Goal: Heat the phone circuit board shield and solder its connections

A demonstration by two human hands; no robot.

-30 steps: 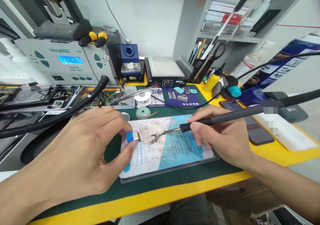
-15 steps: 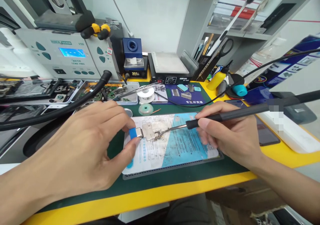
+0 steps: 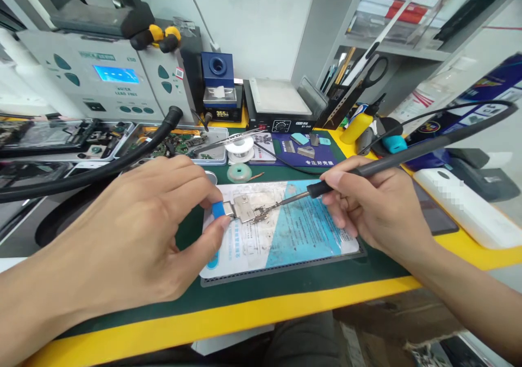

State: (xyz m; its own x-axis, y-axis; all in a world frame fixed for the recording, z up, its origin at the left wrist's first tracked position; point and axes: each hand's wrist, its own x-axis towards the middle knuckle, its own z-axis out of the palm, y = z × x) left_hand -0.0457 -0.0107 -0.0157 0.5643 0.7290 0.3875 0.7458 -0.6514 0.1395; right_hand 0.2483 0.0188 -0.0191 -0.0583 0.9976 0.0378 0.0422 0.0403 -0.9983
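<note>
Between thumb and fingers, my left hand point(image 3: 155, 225) pinches the blue end of a small metal connector point(image 3: 228, 209). A flat silvery plate point(image 3: 243, 208) adjoins the connector and lies over a stained mat point(image 3: 310, 231) in white and light blue. My right hand point(image 3: 377, 209) grips a black soldering iron point(image 3: 391, 160) like a pen. Its metal tip points left, at the small dark pieces point(image 3: 263, 213) by the plate's right edge. Whether the tip touches them I cannot make out.
A grey station point(image 3: 110, 79) with a lit display stands back left, a black hose point(image 3: 134, 160) curving before it. Behind the mat are a solder spool point(image 3: 239, 150), a round wick reel point(image 3: 239, 173) and a heating plate point(image 3: 279, 100). A white case point(image 3: 465, 206) lies right.
The iron's tip has shifted slightly right, and its rear end and cable hang differently. The plate sits at a slightly different tilt. My left hand keeps its pinch; the whole view has shifted slightly.
</note>
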